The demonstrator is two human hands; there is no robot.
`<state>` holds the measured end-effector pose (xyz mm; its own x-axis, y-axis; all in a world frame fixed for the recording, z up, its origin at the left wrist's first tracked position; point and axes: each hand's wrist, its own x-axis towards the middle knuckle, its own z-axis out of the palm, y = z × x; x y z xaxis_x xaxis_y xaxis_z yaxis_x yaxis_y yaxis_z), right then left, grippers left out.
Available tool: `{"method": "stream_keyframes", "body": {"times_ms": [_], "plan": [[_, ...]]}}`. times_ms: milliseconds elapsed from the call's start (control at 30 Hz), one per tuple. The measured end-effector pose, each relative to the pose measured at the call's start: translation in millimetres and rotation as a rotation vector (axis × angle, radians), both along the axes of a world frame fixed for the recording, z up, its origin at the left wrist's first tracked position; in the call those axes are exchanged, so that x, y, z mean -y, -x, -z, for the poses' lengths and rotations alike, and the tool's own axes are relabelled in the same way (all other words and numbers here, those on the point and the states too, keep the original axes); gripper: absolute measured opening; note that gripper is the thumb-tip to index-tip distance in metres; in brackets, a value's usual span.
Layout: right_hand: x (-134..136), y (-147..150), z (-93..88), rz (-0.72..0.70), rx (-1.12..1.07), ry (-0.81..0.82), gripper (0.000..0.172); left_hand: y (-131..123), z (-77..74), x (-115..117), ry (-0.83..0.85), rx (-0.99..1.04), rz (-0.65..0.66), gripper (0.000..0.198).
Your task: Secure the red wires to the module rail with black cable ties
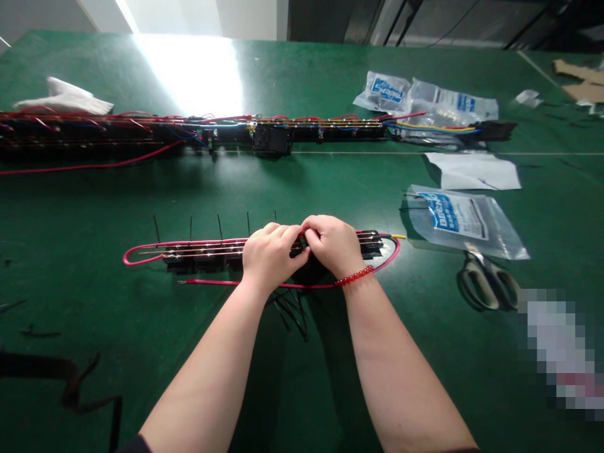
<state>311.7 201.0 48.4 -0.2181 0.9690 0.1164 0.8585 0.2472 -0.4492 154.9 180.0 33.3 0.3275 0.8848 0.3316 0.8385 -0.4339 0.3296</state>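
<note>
A short black strip assembly (202, 258) with copper-coloured rods lies across the green table (165, 352). A red wire (207, 243) runs along its far side, loops at the left end, and its free end lies in front. Thin black cable ties (219, 226) stick up along the far edge. My left hand (271, 251) and my right hand (333, 245) meet at the assembly's middle, with fingers closed and thumbs nearly touching. What they pinch is hidden between the fingertips. Loose black cable ties (290, 314) lie just below the hands.
Scissors (486, 280) and a printed plastic bag (462, 220) lie to the right. White paper (476, 171) is behind them. A longer wired assembly (141, 132) spans the back, with more plastic bags (453, 104) near its right end. A black strap (70, 377) lies front left.
</note>
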Motion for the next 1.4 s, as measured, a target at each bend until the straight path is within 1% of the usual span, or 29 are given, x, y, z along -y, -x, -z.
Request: {"method": "stream_keyframes", "body": {"times_ms": [433,567,767,933,1033,1167,1300,1400], "plan": [[0.2,0.4,0.9,-0.007,0.009,-0.013,0.020,0.3,0.7,-0.1,-0.008,-0.004,-0.003,0.028],[1.6,0.6,2.9,-0.017,0.025,-0.073,0.020,0.2,0.4,-0.4,-0.015,-0.016,0.000,0.026],[5.1,0.1,6.4,-0.045,0.114,-0.145,0.021,-0.2,-0.3,-0.2,-0.019,-0.032,-0.010,0.023],[6.5,-1.2,2.7,-0.013,0.185,-0.181,0.022,0.3,-1.1,-0.1,-0.015,-0.035,-0.009,0.022],[7.0,-7.6,-2.0,0.020,0.165,-0.207,0.022,0.8,-1.0,0.0,-0.017,-0.028,-0.002,0.025],[15.8,-24.8,-2.7,0.091,0.149,-0.303,0.024,1.1,-1.3,0.3,-0.026,-0.022,0.002,0.028],[27.4,-45.6,8.3,0.148,0.112,-0.372,0.024,1.2,-2.6,0.9,-0.027,-0.023,0.009,0.027],[27.7,-56.5,18.4,0.227,0.022,-0.396,0.026,1.3,-3.2,1.1,-0.027,-0.028,0.014,0.027]]}}
